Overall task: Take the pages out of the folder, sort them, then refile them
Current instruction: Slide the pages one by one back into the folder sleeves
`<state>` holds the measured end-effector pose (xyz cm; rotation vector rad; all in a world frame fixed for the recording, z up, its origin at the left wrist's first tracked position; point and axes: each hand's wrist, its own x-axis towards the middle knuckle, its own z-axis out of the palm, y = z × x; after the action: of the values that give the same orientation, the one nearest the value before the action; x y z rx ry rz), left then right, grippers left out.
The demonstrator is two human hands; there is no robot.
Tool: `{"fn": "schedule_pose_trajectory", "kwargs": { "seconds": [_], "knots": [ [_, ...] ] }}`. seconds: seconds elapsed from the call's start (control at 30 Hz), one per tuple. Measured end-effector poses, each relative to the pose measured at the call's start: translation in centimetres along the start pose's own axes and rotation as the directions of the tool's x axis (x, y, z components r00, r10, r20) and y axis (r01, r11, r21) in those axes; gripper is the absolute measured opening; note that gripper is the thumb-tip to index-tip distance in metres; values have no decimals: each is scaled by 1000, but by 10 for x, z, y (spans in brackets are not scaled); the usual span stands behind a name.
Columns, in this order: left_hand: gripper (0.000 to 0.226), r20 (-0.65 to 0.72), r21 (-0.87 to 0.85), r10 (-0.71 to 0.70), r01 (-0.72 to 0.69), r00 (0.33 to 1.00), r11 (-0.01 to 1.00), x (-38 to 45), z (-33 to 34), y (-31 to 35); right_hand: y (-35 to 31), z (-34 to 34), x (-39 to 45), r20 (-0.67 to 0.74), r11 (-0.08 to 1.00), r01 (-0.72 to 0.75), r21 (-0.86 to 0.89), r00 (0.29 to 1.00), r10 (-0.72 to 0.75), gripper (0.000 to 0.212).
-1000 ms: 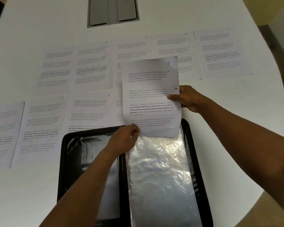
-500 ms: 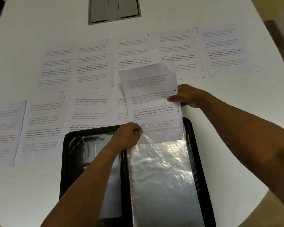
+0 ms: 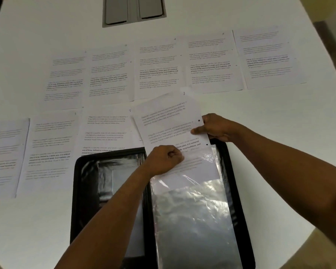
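— Lower now than a second ago: the page (image 3: 169,125) has slid partway into the plastic sleeve (image 3: 192,210), its bottom edge showing white under the film.

— And the hands, left to right?

— Left hand (image 3: 164,159) has its fingers curled, pinching the sleeve's top lip to hold the mouth open. Right hand (image 3: 214,129) pinches the page's punched edge, thumb on top.

— How would you finish the insert cleanly?

— I'd keep the lip lifted and feed the sheet straight down, holes toward the outer side of the folder (image 3: 113,171). It sits tilted now; a skewed corner could snag the film.

— Anything else different?

— Earlier the sheet stood higher, covering part of the spread pages (image 3: 157,70) on the table (image 3: 47,26); that row is fully exposed now. Both hands have dropped with it.
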<state>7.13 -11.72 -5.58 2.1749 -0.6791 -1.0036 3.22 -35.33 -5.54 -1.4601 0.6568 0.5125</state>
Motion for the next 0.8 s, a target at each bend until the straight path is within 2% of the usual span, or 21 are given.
{"fn": "schedule_pose_trajectory", "kwargs": {
  "seconds": [0.07, 0.13, 0.2, 0.3, 0.37, 0.47, 0.53, 0.63, 0.7, 0.8],
  "knots": [
    [16, 4, 1, 28, -28, 1000, 1000, 3, 8, 8, 6, 6, 2, -88, 994, 31, 106, 996, -21, 33],
    [11, 0, 10, 49, -49, 999, 999, 6, 16, 15, 9, 8, 0, -80, 994, 11, 106, 997, -3, 35],
    [10, -8, 12, 47, -47, 999, 999, 10, 21, 19, 10, 4, -4, 6, 999, -32, -28, 999, 32, 40],
    [13, -20, 1, 38, -38, 999, 999, 12, 26, 22, 5, -12, -11, 89, 951, -81, -297, 990, 112, 48],
    [14, -24, 2, 34, -34, 999, 999, 11, 27, 24, 0, -18, -16, 129, 937, -100, -336, 980, 151, 48],
    [14, -48, 1, 37, -37, 998, 999, 9, 28, 29, -3, -19, -19, 199, 933, -104, -344, 963, 180, 47],
    [12, -67, 6, 43, -43, 997, 999, 8, 28, 31, -4, -12, -17, 189, 959, -52, -280, 976, 108, 45],
    [11, -83, 9, 47, -46, 995, 999, 7, 27, 30, 1, -3, -9, -21, 996, 52, -78, 998, -54, 40],
    [12, -88, 12, 44, -43, 995, 999, 6, 27, 29, 2, -4, -8, -39, 975, 66, -212, 996, -76, 36],
    [10, -94, 16, 39, -38, 995, 999, 5, 26, 30, -1, -7, -12, 103, 893, 27, -450, 994, 21, 43]
  ]
}}
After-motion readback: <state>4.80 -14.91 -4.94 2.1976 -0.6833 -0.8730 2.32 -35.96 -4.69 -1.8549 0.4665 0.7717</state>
